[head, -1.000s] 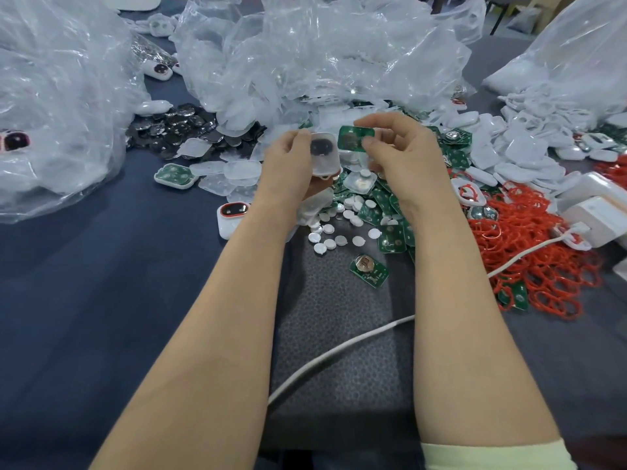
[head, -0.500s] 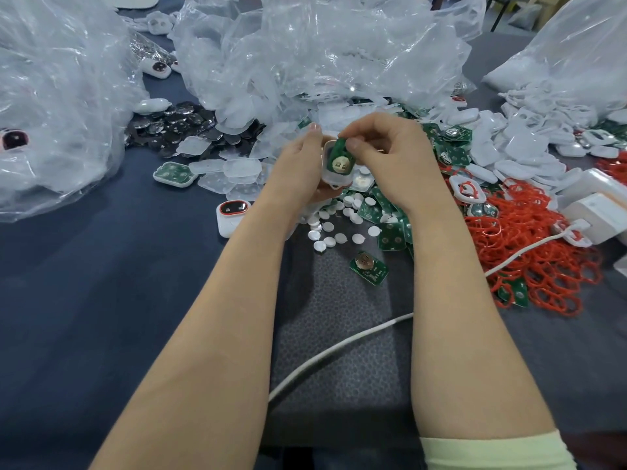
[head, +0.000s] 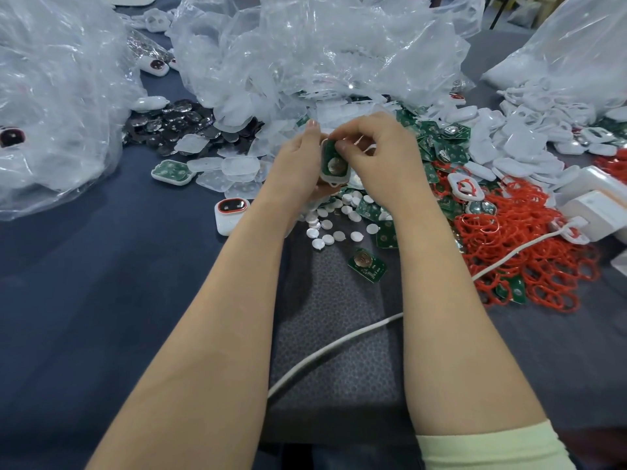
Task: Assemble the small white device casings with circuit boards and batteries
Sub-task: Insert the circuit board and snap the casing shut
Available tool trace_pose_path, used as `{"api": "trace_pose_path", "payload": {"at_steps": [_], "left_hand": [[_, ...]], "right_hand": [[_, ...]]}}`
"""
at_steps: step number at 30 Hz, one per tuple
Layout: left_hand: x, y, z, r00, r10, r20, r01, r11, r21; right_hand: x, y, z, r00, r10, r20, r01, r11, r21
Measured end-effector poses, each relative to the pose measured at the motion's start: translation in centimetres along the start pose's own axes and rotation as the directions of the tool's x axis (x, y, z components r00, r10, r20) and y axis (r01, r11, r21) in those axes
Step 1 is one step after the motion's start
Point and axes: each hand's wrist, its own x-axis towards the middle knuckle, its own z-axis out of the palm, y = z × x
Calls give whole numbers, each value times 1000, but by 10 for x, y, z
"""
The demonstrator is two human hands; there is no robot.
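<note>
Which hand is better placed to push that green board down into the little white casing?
Probably the right hand: its fingertips pinch the green circuit board at its top edge, over the white casing. The left hand grips the casing from the side, so it is busy steadying it.

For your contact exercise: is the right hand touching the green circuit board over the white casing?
Touching. The head view shows the right hand pinching the top edge of the circuit board.
</note>
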Motion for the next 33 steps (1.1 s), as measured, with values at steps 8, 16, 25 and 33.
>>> {"api": "trace_pose_path", "payload": {"at_steps": [8,16,25,33], "left_hand": [[1,-5,-6,988,147,41,-150,985,87],[0,-2,-8,997,51,-59,-56,995,-81],[6,2,-13,958,46,-284,-117,965,-237],[6,4,-17,917,165,-364,-248,949,-196]], "right_hand": [[0,3,5,997,72,-12,-71,995,77],[5,20,-11,884,329,-332,-251,933,258],[31,23,-6,907,296,-300,-360,914,-186],[34,12,32,976,192,99,-139,908,-395]]}}
